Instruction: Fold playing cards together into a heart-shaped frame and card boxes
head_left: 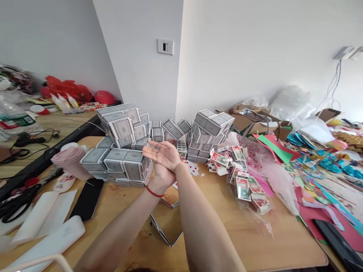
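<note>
I judge the playing-card boxes (121, 133) built, the card frame (161, 231) in front of them unfinished (unclosed); right hand (164, 154) spread, unladen; left hand (163, 176) obscured, can't tell.

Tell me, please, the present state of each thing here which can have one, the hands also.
Right hand: open, palm showing, holding nothing visible.
Left hand: largely hidden behind the right; finger position unclear.
Patterned grey blocks: stacked.
Loose playing cards: face up.
Red-and-green packs: heaped.
Phone: lying flat, screen dark.
White paper roll: partly unrolled.
Plastic bag: crumpled.
</note>
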`<move>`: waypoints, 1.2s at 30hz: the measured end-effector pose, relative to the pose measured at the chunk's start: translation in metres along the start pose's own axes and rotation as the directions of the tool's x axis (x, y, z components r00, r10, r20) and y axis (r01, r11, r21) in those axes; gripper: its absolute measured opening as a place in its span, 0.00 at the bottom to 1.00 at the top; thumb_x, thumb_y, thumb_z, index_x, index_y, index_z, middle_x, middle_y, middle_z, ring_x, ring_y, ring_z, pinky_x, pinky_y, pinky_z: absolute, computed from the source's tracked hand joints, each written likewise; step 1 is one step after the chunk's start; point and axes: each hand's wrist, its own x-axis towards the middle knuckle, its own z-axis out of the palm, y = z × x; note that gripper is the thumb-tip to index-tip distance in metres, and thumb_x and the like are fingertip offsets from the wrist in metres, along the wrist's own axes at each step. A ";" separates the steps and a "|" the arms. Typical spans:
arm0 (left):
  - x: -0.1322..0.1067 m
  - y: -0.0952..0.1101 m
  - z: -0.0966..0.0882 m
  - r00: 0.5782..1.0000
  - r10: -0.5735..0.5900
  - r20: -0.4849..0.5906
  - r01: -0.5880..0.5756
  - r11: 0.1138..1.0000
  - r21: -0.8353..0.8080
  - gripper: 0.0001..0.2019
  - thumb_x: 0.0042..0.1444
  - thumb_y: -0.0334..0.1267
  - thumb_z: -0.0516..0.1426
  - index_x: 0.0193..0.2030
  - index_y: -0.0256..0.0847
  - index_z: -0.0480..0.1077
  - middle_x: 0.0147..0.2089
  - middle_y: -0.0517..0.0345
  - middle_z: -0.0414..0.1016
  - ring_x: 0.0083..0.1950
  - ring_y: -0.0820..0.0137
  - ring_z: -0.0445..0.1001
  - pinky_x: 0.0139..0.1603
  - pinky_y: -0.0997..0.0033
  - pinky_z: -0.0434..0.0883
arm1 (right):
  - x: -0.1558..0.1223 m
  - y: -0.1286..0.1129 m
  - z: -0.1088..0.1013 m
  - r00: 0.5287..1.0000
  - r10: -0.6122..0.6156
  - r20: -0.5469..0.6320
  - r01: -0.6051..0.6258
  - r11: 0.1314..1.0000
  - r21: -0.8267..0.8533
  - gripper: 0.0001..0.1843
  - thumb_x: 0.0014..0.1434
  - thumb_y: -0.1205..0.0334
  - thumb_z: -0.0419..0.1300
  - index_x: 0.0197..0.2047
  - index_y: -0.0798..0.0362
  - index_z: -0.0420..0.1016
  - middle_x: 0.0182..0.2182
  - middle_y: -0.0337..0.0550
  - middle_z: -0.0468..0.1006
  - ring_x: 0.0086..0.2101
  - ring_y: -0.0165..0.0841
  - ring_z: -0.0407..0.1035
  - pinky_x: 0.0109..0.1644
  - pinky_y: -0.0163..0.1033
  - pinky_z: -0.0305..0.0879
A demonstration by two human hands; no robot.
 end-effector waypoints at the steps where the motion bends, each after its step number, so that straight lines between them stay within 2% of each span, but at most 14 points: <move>1: 0.002 -0.001 -0.002 1.000 -0.006 0.029 0.005 0.999 0.051 0.13 0.55 0.46 0.44 0.31 0.44 0.66 0.32 0.57 0.71 0.36 0.68 0.71 0.38 0.65 0.70 | -0.005 -0.009 -0.002 0.999 -0.036 0.022 0.037 0.999 -0.029 0.21 0.52 0.60 0.49 0.49 0.61 0.62 0.36 0.52 0.77 0.41 0.38 0.72 0.49 0.49 0.65; 4: 0.005 -0.004 -0.024 0.986 -0.111 0.123 0.054 0.916 0.398 0.14 0.56 0.46 0.44 0.38 0.44 0.67 0.37 0.56 0.74 0.41 0.65 0.72 0.41 0.61 0.70 | -0.036 -0.034 -0.021 0.998 0.057 -0.010 -0.057 0.953 -0.297 0.19 0.54 0.59 0.52 0.49 0.55 0.64 0.35 0.45 0.76 0.35 0.34 0.72 0.40 0.42 0.69; 6: 0.003 -0.009 -0.052 0.975 -0.182 0.125 0.026 0.658 0.753 0.11 0.53 0.43 0.49 0.35 0.41 0.69 0.37 0.55 0.75 0.41 0.64 0.72 0.45 0.61 0.69 | -0.066 -0.041 -0.049 0.976 0.102 -0.191 -0.193 0.812 -0.551 0.18 0.52 0.56 0.56 0.46 0.54 0.67 0.28 0.40 0.74 0.26 0.30 0.70 0.29 0.36 0.67; 8: 0.002 -0.016 -0.082 0.985 -0.152 0.084 0.012 0.540 0.842 0.08 0.46 0.36 0.56 0.33 0.38 0.71 0.38 0.52 0.74 0.44 0.60 0.71 0.51 0.58 0.65 | -0.094 -0.034 -0.085 0.884 -0.125 -0.450 -0.304 0.578 -0.757 0.14 0.48 0.55 0.60 0.34 0.56 0.71 0.17 0.32 0.66 0.17 0.24 0.60 0.21 0.30 0.57; 9: 0.003 -0.019 -0.096 0.993 -0.078 0.084 -0.047 0.397 0.916 0.09 0.45 0.34 0.56 0.36 0.40 0.71 0.41 0.52 0.73 0.46 0.60 0.70 0.52 0.58 0.64 | -0.107 -0.025 -0.102 0.819 -0.262 -0.510 -0.352 0.473 -0.808 0.14 0.47 0.54 0.61 0.31 0.57 0.71 0.15 0.30 0.63 0.16 0.23 0.57 0.20 0.29 0.54; 11: 0.007 -0.027 -0.118 0.989 0.059 0.138 -0.147 0.195 0.970 0.17 0.44 0.31 0.57 0.43 0.42 0.70 0.48 0.51 0.69 0.51 0.60 0.68 0.54 0.59 0.63 | -0.125 -0.003 -0.128 0.765 -0.370 -0.528 -0.361 0.434 -0.826 0.16 0.43 0.54 0.63 0.32 0.56 0.70 0.16 0.30 0.62 0.18 0.25 0.58 0.22 0.30 0.55; 13: 0.014 -0.035 -0.131 0.974 0.117 0.195 -0.207 0.098 0.974 0.25 0.40 0.29 0.60 0.50 0.42 0.66 0.53 0.51 0.65 0.55 0.60 0.65 0.56 0.60 0.63 | -0.136 0.020 -0.143 0.720 -0.521 -0.458 -0.353 0.293 -0.888 0.20 0.39 0.54 0.65 0.36 0.55 0.72 0.22 0.34 0.68 0.22 0.28 0.63 0.25 0.33 0.59; 16: 0.023 -0.044 -0.140 0.969 0.111 0.221 -0.224 0.016 0.974 0.31 0.35 0.33 0.65 0.50 0.42 0.65 0.54 0.50 0.62 0.54 0.58 0.66 0.56 0.59 0.63 | -0.140 0.040 -0.150 0.739 -0.573 -0.354 -0.384 0.074 -0.920 0.24 0.35 0.57 0.67 0.39 0.53 0.73 0.33 0.43 0.73 0.30 0.35 0.67 0.33 0.38 0.63; 18: 0.025 -0.048 -0.143 0.962 0.144 0.233 -0.237 0.009 0.971 0.30 0.36 0.34 0.65 0.50 0.43 0.65 0.53 0.51 0.64 0.54 0.58 0.66 0.55 0.59 0.62 | -0.140 0.044 -0.154 0.763 -0.555 -0.332 -0.396 0.005 -0.918 0.24 0.36 0.59 0.66 0.41 0.52 0.73 0.33 0.43 0.74 0.32 0.36 0.67 0.35 0.40 0.63; 21: 0.023 -0.052 -0.146 0.951 0.187 0.247 -0.263 0.063 0.963 0.31 0.39 0.35 0.64 0.53 0.44 0.62 0.53 0.52 0.65 0.50 0.61 0.68 0.52 0.60 0.65 | -0.137 0.046 -0.162 0.753 -0.557 -0.351 -0.368 0.086 -0.926 0.21 0.42 0.59 0.64 0.42 0.52 0.71 0.29 0.41 0.74 0.28 0.35 0.67 0.32 0.39 0.64; 24: 0.019 -0.052 -0.148 0.959 0.172 0.226 -0.255 0.177 0.950 0.31 0.44 0.37 0.61 0.56 0.44 0.58 0.49 0.52 0.68 0.39 0.67 0.71 0.43 0.64 0.68 | -0.134 0.052 -0.168 0.754 -0.528 -0.390 -0.265 0.299 -0.917 0.15 0.49 0.51 0.59 0.35 0.53 0.69 0.25 0.42 0.74 0.24 0.34 0.69 0.29 0.39 0.66; 28: 0.018 -0.054 -0.144 0.962 0.150 0.229 -0.267 0.342 0.901 0.17 0.54 0.38 0.53 0.51 0.42 0.60 0.36 0.59 0.70 0.32 0.71 0.71 0.37 0.69 0.68 | -0.130 0.063 -0.159 0.801 -0.392 -0.453 -0.198 0.540 -0.818 0.20 0.53 0.41 0.52 0.31 0.51 0.62 0.20 0.39 0.74 0.16 0.31 0.67 0.20 0.36 0.64; 31: 0.018 -0.058 -0.139 0.978 0.081 0.193 -0.208 0.464 0.861 0.10 0.57 0.40 0.49 0.45 0.41 0.58 0.26 0.65 0.64 0.21 0.75 0.66 0.25 0.73 0.64 | -0.127 0.066 -0.147 0.795 -0.391 -0.464 -0.159 0.604 -0.781 0.21 0.50 0.40 0.54 0.30 0.51 0.60 0.22 0.40 0.75 0.14 0.28 0.66 0.16 0.33 0.62; 36: 0.016 -0.065 -0.131 0.978 -0.018 0.206 -0.153 0.605 0.781 0.08 0.58 0.42 0.48 0.40 0.43 0.54 0.24 0.68 0.60 0.17 0.78 0.60 0.18 0.78 0.58 | -0.126 0.064 -0.140 0.792 -0.387 -0.473 -0.145 0.633 -0.760 0.19 0.50 0.43 0.55 0.27 0.51 0.60 0.16 0.36 0.71 0.11 0.26 0.62 0.13 0.31 0.58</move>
